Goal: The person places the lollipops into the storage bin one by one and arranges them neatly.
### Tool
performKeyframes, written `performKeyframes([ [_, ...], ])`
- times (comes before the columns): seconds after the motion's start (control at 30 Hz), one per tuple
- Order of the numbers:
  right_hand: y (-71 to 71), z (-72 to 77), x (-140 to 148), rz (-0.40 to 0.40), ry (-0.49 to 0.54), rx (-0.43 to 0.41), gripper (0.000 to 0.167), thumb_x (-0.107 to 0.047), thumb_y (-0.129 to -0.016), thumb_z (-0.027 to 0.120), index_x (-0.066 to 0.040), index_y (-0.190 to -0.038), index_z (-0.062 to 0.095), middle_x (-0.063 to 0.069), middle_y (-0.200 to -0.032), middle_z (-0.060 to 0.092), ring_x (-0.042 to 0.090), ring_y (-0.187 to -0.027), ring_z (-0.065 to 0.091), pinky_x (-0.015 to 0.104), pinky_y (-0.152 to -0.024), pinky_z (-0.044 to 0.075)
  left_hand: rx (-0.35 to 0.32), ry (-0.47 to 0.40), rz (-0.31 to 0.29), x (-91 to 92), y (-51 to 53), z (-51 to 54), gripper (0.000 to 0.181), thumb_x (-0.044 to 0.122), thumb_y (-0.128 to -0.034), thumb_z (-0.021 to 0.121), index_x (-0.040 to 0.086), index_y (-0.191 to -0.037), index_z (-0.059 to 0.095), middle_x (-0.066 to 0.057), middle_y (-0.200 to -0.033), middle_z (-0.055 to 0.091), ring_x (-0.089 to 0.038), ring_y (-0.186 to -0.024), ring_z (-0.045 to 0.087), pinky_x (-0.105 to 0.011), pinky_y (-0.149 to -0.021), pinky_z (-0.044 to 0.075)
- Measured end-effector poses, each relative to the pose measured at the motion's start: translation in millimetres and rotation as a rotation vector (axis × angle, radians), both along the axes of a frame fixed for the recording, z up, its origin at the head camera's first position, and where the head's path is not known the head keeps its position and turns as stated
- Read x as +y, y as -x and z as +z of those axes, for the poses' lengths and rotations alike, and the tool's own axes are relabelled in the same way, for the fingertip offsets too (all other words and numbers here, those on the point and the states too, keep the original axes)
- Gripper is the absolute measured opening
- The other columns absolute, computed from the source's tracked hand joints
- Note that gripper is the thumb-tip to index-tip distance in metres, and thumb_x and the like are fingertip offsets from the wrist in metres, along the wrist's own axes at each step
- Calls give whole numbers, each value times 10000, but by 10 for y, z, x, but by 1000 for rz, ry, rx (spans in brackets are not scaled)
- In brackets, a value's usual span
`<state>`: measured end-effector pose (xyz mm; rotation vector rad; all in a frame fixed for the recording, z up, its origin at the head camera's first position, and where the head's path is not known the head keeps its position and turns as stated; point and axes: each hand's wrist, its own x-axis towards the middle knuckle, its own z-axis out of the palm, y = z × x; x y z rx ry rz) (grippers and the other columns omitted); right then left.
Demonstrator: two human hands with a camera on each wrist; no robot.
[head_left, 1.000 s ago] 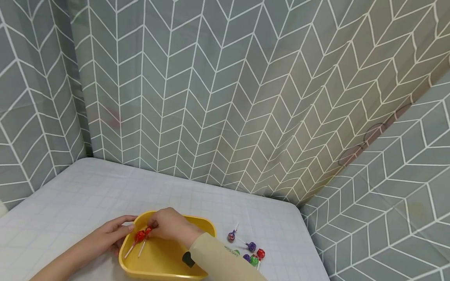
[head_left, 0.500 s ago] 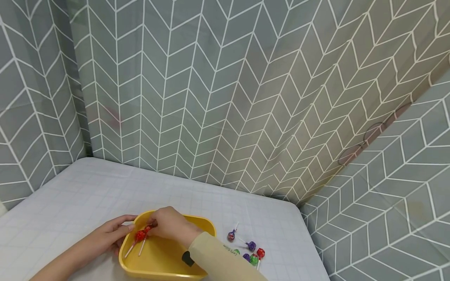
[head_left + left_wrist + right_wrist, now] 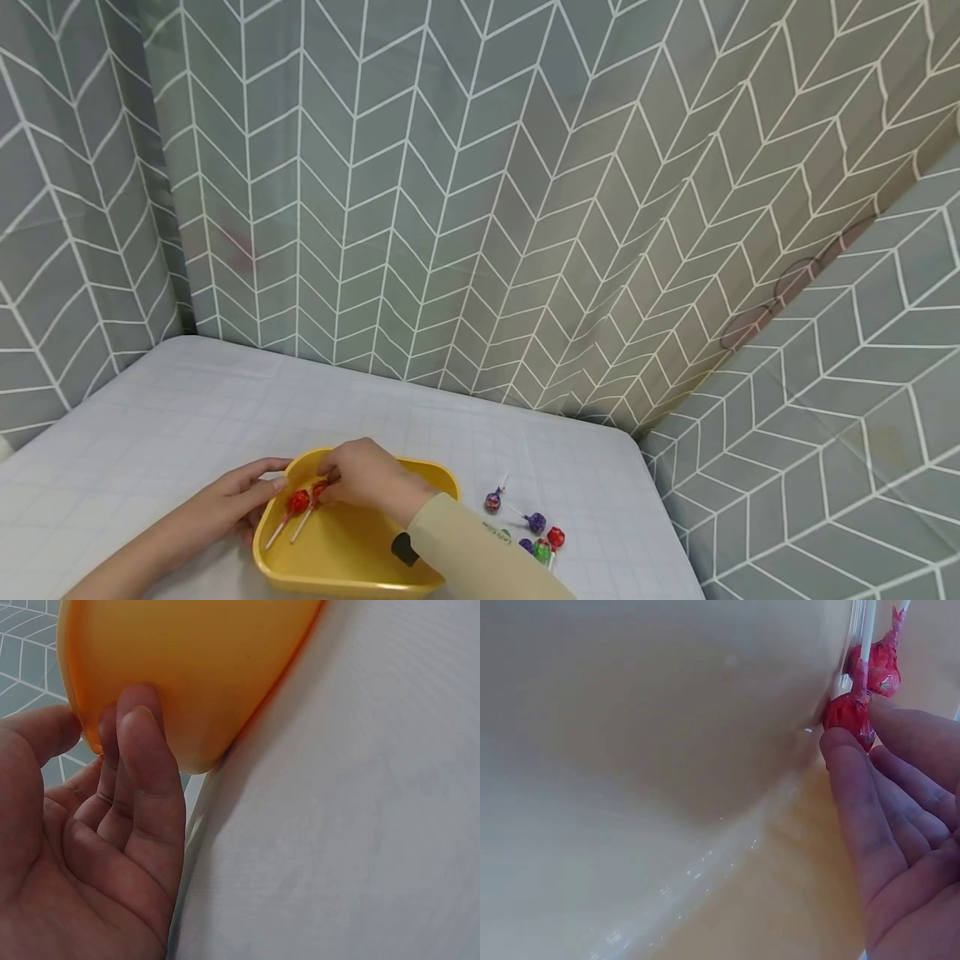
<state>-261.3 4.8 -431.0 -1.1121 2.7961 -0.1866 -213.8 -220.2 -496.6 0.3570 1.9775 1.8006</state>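
Observation:
My right hand (image 3: 371, 475) reaches into a yellow plastic tray (image 3: 352, 546) and pinches a red-wrapped lollipop (image 3: 847, 716) by its candy head between thumb and fingers. Its white stick slants toward the near left, over the tray floor. Beside it, closer to the left wall, lies a second red lollipop (image 3: 298, 502). My left hand (image 3: 232, 502) grips the tray's left edge. In the left wrist view, the thumb is at the rim and the fingers (image 3: 146, 757) lie against the outer wall.
Right of the tray, several lollipops lie on the white-covered table (image 3: 225, 392): purple (image 3: 536, 523), green (image 3: 542, 549) and red (image 3: 556, 537) ones. A grey patterned curtain (image 3: 420, 208) hangs behind the table.
The right hand has shifted the held lollipop slightly; its head sits a little farther right and its stick slants more. The left hand keeps its grip on the tray.

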Motion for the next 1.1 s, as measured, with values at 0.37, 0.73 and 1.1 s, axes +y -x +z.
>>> performKeyframes([
  [0.37, -23, -19, -24, -5, 13, -19, 184, -297, -848, 803, -248, -1023, 772, -207, -839, 667, -80, -740, 526, 62, -731, 420, 9, 3, -4, 2, 3, 5, 628, 341, -1072, 429, -61, -1507, 221, -207, -964, 666, -313, -730, 625, -372, -630, 560],
  [0.73, -28, 134, 108, -42, 47, -51, 274, -339, -856, 788, -251, -1113, 753, -210, -963, 680, -78, -877, 584, 84, -787, 434, 3, 13, 5, 5, -4, 21, 638, 351, -1071, 428, -64, -1508, 219, -196, -983, 671, -319, -746, 629, -374, -632, 558],
  [1.1, -117, 426, 519, -81, 337, -259, 357, -311, -873, 772, -193, -1204, 711, -129, -1080, 685, -38, -893, 637, 129, -752, 492, -1, 20, 15, 12, -3, 7, 639, 356, -1066, 437, -53, -1510, 228, -194, -960, 666, -328, -746, 627, -377, -630, 562],
])
